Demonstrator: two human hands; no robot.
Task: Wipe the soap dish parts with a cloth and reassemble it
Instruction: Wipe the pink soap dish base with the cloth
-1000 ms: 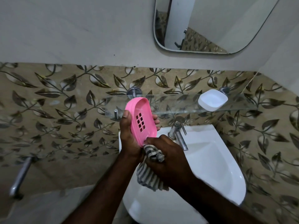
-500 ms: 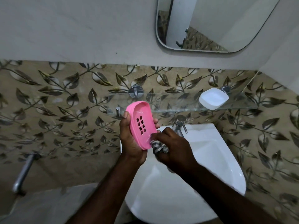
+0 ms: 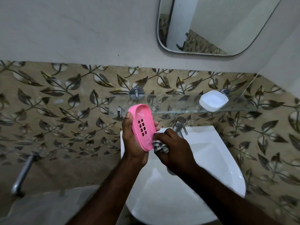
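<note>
While gripped: tray [image 3: 142,125] in left hand [image 3: 134,143]

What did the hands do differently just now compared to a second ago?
The right hand bunched up the striped cloth, which hung lower before, and slid it up against the bottom edge of the pink soap tray. Nothing was let go. The left hand still holds the tray tilted above the sink, and the white dish stays on the glass shelf.

The right hand [image 3: 176,148] hides most of the striped cloth [image 3: 159,147]; the frame's top cuts the mirror [image 3: 211,26].
</note>
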